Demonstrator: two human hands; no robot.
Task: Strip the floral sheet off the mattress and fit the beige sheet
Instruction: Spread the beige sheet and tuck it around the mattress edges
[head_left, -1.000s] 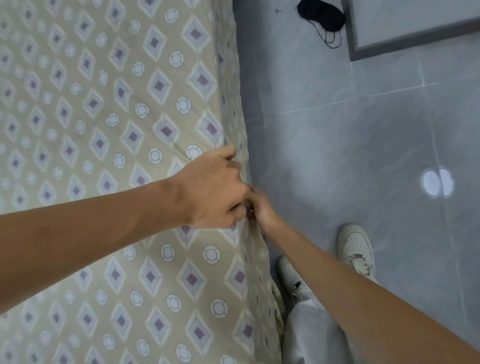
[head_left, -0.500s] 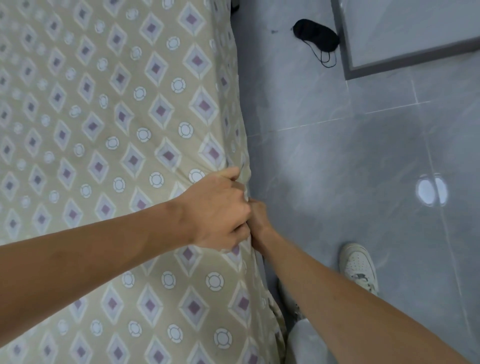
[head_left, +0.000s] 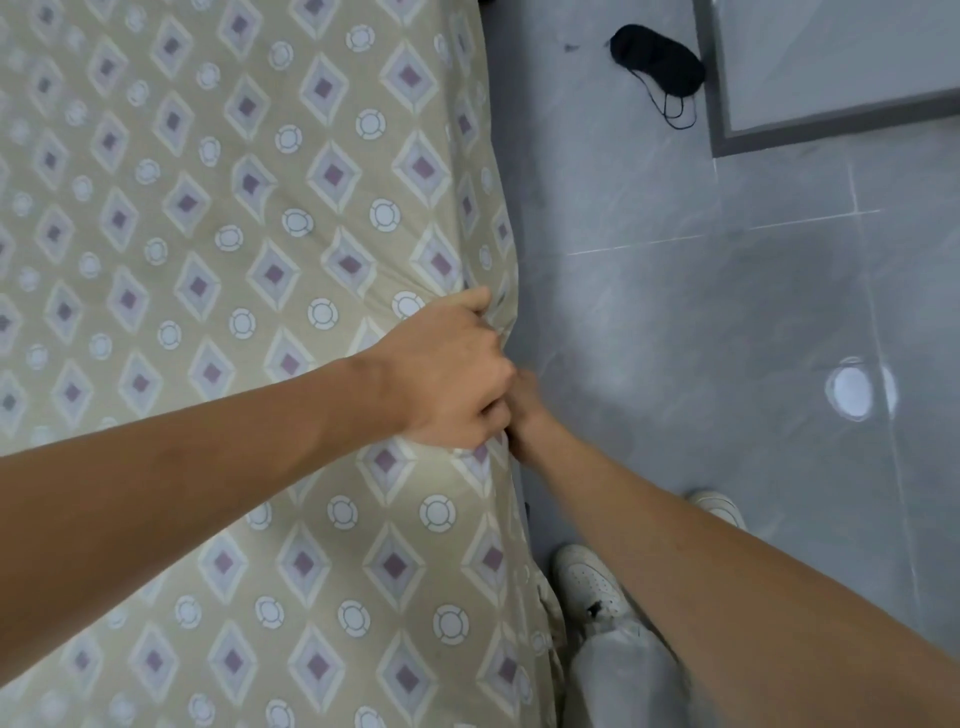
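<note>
My left hand (head_left: 447, 379) is gripping the beige sheet (head_left: 208, 234) at the mattress edge. My right hand (head_left: 524, 415) is mostly hidden; grip unclear.

even soft daylight, ceiling-lamp glare on floor tiles (head_left: 852, 392), wide-angle edge stretch

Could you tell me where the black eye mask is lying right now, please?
In the head view, the black eye mask lies on the grey tiled floor at the upper right, between the bed's sheet-covered edge and the dark-framed panel.
</note>
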